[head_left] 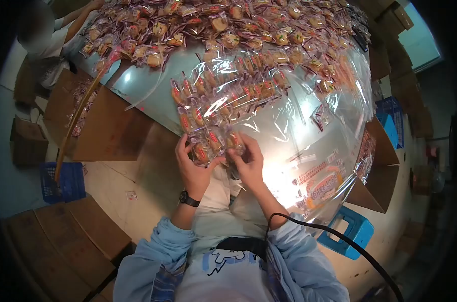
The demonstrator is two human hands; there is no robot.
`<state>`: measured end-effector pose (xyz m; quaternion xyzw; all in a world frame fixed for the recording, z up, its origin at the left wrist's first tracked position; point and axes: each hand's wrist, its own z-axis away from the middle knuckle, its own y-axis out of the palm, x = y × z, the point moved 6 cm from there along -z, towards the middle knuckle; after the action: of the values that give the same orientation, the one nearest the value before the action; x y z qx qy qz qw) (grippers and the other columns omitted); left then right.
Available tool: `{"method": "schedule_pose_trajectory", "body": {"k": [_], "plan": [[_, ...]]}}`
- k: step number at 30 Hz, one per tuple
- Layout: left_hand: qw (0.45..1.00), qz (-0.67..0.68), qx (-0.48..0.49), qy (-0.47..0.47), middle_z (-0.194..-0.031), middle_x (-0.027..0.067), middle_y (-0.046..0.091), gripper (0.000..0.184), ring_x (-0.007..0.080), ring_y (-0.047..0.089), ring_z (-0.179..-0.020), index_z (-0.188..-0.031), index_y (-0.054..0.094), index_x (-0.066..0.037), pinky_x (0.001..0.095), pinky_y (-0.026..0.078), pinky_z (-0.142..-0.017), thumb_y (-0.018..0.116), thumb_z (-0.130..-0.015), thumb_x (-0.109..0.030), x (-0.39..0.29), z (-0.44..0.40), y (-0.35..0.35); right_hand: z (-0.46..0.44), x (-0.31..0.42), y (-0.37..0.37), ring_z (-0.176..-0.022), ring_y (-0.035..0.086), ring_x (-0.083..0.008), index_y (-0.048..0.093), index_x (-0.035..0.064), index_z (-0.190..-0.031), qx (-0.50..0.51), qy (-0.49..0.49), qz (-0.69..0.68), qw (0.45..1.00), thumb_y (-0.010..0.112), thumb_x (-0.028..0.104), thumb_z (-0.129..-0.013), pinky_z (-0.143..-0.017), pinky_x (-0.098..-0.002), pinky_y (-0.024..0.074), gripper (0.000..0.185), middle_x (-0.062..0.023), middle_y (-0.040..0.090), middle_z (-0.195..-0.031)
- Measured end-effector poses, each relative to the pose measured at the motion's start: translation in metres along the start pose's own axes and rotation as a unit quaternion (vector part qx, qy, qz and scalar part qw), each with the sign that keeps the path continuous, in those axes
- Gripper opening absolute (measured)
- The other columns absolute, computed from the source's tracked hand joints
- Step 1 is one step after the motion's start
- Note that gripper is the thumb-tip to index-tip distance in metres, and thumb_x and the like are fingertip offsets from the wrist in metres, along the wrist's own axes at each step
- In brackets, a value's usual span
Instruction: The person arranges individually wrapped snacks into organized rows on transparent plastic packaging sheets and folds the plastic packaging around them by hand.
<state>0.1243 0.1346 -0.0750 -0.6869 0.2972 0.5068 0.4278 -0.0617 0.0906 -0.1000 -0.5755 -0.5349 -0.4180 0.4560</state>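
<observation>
Individually wrapped cakes (pixel 216 139) in clear packets with red print sit side by side at the table's near edge, between my two hands. My left hand (pixel 194 173) grips the left end of this small group, its thumb along the near side. At the right end, my right hand (pixel 251 162) has its fingers closed round a packet; some of its fingertips are hidden. Just beyond lie rows of the same packets (pixel 233 100), lined up on the table. Clear plastic film (pixel 284 118) lies to their right.
A large heap of wrapped cakes (pixel 228 25) covers the far table (pixel 158 95). Printed plastic bags (pixel 319 183) lie at right. Cardboard boxes (pixel 110 126) flank both sides, with a blue stool (pixel 347 231) and blue crate (pixel 70 181) below. Another person (pixel 60 35) is at far left.
</observation>
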Motion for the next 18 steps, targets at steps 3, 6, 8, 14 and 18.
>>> {"method": "schedule_pose_trajectory", "body": {"k": [3,6,8,14,18], "plan": [[1.000,-0.018,-0.006,0.018,-0.146,0.0153,0.044,0.112,0.0280,0.056,-0.120,-0.154,0.035,-0.005,0.0373,0.058,-0.085,0.100,-0.064,-0.021,-0.004,-0.002,0.000,-0.004,0.015,0.005,-0.105,0.060,-0.0160,0.055,0.0054,-0.147,0.075,0.064,0.074,0.992,0.071,0.006,-0.093,-0.086,-0.0301,0.0503,0.056,-0.0206,0.063,-0.134],[0.996,-0.047,-0.007,0.071,-0.144,0.0123,0.046,0.111,0.0249,0.056,-0.119,-0.155,0.034,-0.005,0.0326,0.058,-0.080,0.100,-0.066,-0.016,0.007,-0.003,-0.001,-0.010,0.031,0.006,-0.113,0.063,-0.0260,0.051,0.0027,-0.150,0.123,0.008,0.144,0.982,0.067,0.005,-0.093,-0.095,-0.0370,0.0491,0.059,-0.0234,0.064,-0.133],[0.997,-0.016,0.000,0.073,-0.143,0.0124,0.047,0.109,0.0247,0.057,-0.118,-0.154,0.036,-0.005,0.0329,0.058,-0.080,0.099,-0.066,-0.015,0.013,-0.005,-0.001,-0.011,0.034,0.005,-0.118,0.063,-0.0339,0.049,0.0014,-0.151,0.140,-0.120,0.202,0.962,0.064,0.003,-0.092,-0.099,-0.0423,0.0475,0.061,-0.0251,0.061,-0.138],[0.999,-0.019,0.009,0.038,-0.143,0.0138,0.049,0.107,0.0248,0.057,-0.117,-0.154,0.039,-0.005,0.0346,0.058,-0.085,0.098,-0.065,-0.011,0.023,-0.008,-0.004,-0.025,0.024,0.000,-0.106,0.064,-0.0390,0.050,0.0056,-0.151,0.180,-0.126,0.245,0.944,0.072,0.001,-0.087,-0.089,-0.0414,0.0530,0.068,-0.0242,0.062,-0.133],[0.997,-0.040,-0.005,0.060,-0.133,0.0166,0.056,0.111,0.0288,0.059,-0.113,-0.154,0.040,-0.004,0.0416,0.054,-0.091,0.101,-0.063,-0.023,0.018,-0.007,-0.007,-0.022,0.024,0.000,-0.104,0.064,-0.0364,0.055,0.0061,-0.147,0.140,-0.077,0.319,0.934,0.077,0.004,-0.087,-0.088,-0.0406,0.0532,0.064,-0.0207,0.063,-0.126]]}}
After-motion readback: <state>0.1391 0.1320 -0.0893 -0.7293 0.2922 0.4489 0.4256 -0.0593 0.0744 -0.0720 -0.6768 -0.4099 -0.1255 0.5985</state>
